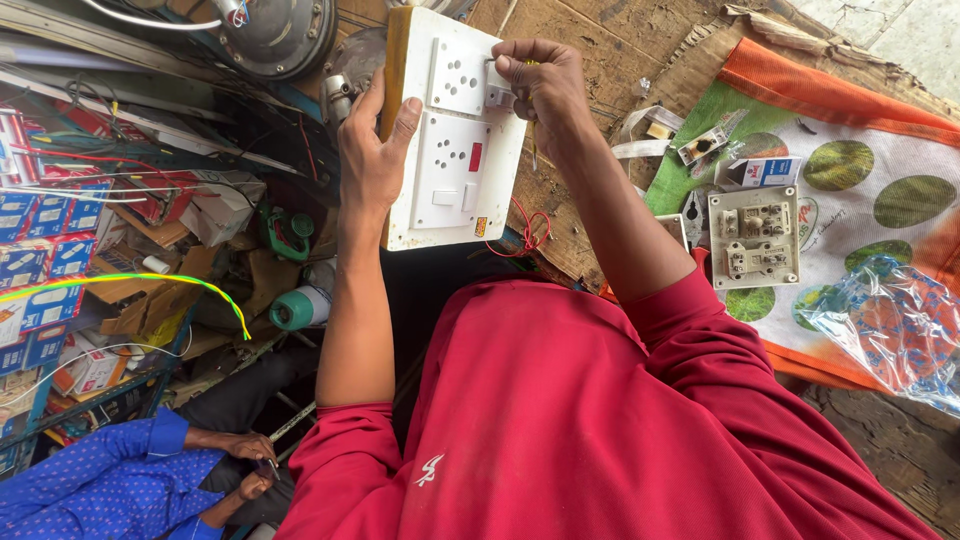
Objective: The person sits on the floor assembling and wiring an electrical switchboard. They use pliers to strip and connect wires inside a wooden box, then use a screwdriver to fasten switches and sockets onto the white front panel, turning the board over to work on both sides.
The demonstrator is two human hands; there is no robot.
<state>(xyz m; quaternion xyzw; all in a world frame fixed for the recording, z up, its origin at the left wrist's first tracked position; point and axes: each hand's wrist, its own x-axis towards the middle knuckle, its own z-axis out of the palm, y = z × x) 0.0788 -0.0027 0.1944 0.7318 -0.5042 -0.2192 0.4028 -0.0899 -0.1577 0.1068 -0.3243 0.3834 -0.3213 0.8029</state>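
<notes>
My left hand (372, 150) grips the left wooden edge of a white switchboard (455, 190) and holds it upright in front of me. The board carries two socket plates, white switches and a small red switch. My right hand (540, 85) is closed at the board's upper right corner, on a switch module there. It pinches a thin screwdriver (534, 152) whose shaft points down along the board's right edge. Red wires (527, 230) loop out from behind the board's lower right corner.
A loose beige socket module (752, 237) lies on a green and orange printed bag (850, 210), next to small cartons and a crumpled clear plastic bag (895, 325). Shelves of boxes (50, 230) and wires fill the left. A person in a blue shirt (110, 480) sits below left.
</notes>
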